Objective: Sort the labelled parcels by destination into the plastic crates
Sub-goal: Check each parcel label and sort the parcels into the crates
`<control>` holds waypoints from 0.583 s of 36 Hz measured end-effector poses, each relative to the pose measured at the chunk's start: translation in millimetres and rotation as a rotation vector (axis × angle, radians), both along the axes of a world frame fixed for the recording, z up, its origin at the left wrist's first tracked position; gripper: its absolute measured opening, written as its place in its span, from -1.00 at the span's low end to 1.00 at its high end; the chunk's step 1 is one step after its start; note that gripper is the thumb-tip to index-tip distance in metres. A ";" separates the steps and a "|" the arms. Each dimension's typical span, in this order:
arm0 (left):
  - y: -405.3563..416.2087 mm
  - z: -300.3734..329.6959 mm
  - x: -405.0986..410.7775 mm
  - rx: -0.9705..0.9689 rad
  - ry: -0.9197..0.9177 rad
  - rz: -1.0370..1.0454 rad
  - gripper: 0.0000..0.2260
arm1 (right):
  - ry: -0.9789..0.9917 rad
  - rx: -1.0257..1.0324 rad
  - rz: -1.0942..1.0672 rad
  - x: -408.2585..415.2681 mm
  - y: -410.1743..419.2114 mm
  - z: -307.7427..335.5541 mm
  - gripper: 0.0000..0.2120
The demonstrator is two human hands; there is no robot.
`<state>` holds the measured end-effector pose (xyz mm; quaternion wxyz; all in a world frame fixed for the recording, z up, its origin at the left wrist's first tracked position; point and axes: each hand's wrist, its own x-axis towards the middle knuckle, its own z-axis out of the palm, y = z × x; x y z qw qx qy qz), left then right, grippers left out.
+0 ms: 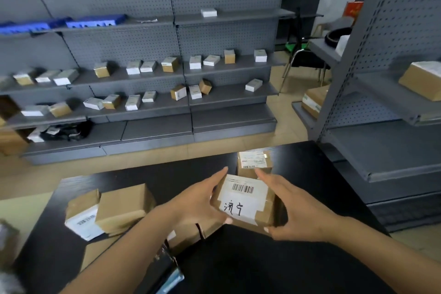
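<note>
A small cardboard parcel with a barcode and a white label bearing handwritten characters is held above the black table. My left hand grips its left side, thumb under the near edge. My right hand grips its right side, fingers along the far corner. Just behind it a second labelled parcel stands on the table. Two more parcels lie at the left, a plain brown one and one with a white label. Blue plastic crates sit on the top shelf at the far left.
Grey pegboard shelving across the aisle holds several small boxes on its middle shelves. Another shelf unit stands close on the right with a brown box. A chair is at the back, and a dark bag lies by my left forearm.
</note>
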<state>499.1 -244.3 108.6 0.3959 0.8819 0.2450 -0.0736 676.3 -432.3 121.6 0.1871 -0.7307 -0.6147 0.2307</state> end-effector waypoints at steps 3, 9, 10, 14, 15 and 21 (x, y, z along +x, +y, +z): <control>-5.0 -2.3 4.2 0.030 -0.023 0.015 -0.03 | -0.084 0.006 0.079 10.2 0.3 1.8 0.06; -18.8 -2.8 14.8 0.228 -0.167 0.118 -0.24 | -0.131 0.048 0.117 29.7 1.4 3.1 0.04; -21.1 -2.3 15.3 0.273 -0.198 0.131 -0.23 | -0.075 0.058 0.080 32.2 2.3 3.9 0.05; -30.8 -2.2 16.5 0.443 -0.265 0.152 -0.18 | 0.159 0.068 -0.090 48.5 11.0 1.1 0.13; -33.1 -2.9 17.3 0.470 -0.274 0.155 -0.17 | 0.201 0.060 -0.115 52.1 13.7 -0.3 0.14; -45.5 3.5 21.3 0.354 -0.346 0.220 -0.11 | 0.384 0.076 -0.133 62.9 25.0 -2.5 0.03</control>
